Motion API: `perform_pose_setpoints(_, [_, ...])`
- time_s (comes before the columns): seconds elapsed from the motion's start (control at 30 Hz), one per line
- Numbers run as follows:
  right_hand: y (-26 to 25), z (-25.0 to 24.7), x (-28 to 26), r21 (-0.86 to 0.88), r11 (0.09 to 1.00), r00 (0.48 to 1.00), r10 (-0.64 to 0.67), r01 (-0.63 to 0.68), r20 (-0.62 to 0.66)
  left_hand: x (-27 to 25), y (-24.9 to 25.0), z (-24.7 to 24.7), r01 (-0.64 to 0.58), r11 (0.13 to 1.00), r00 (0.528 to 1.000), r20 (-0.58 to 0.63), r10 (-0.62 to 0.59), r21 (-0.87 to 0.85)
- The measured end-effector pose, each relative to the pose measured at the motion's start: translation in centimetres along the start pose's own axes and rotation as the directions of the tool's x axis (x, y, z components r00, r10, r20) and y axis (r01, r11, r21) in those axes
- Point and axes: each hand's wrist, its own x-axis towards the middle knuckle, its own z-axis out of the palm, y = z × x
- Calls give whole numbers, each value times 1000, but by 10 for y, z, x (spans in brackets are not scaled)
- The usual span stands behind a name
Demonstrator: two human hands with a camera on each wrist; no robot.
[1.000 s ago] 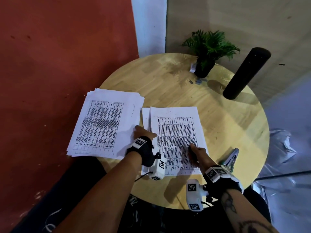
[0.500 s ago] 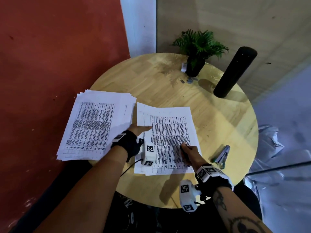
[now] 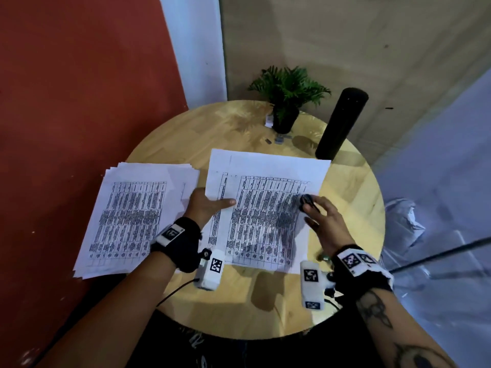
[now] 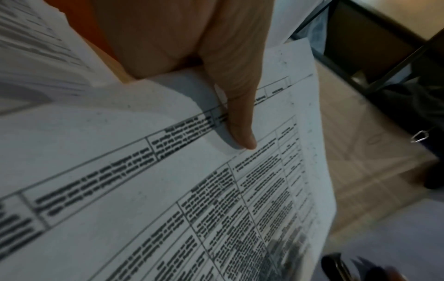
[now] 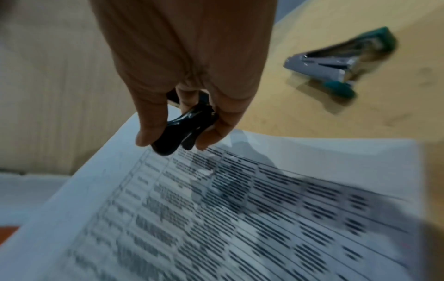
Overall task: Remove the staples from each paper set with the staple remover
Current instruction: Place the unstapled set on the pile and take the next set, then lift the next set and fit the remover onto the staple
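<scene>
Round wooden table (image 3: 170,144), red floor to the left. Paper stack (image 3: 132,216) at table's left edge, paper set (image 3: 265,213) mid-table. Left hand (image 3: 204,208) grips the set's left edge, thumb (image 4: 240,121) flat on top, fingers hidden underneath. Right hand (image 3: 325,221) pinches the black staple remover (image 5: 185,131) in curled fingertips, above the set's right side. Teal stapler (image 5: 341,62) lies on the table nearby.

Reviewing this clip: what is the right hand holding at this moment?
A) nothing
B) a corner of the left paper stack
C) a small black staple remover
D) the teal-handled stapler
C: the right hand pinches a small black staple remover above the printed paper set, while the teal-handled stapler lies untouched on the table.
</scene>
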Motion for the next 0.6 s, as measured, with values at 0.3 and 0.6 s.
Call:
perform_pose_setpoints(0.3, [-70,-17,0,101,994,937,-75,43,341,-13,20,-6,-47,983,999,12,50,-178])
perform_pose_setpoints(0.6, [-101,-5,-24,-82,986,865,-86,145,495,-18,46,-20,-66,981,981,170,97,-181])
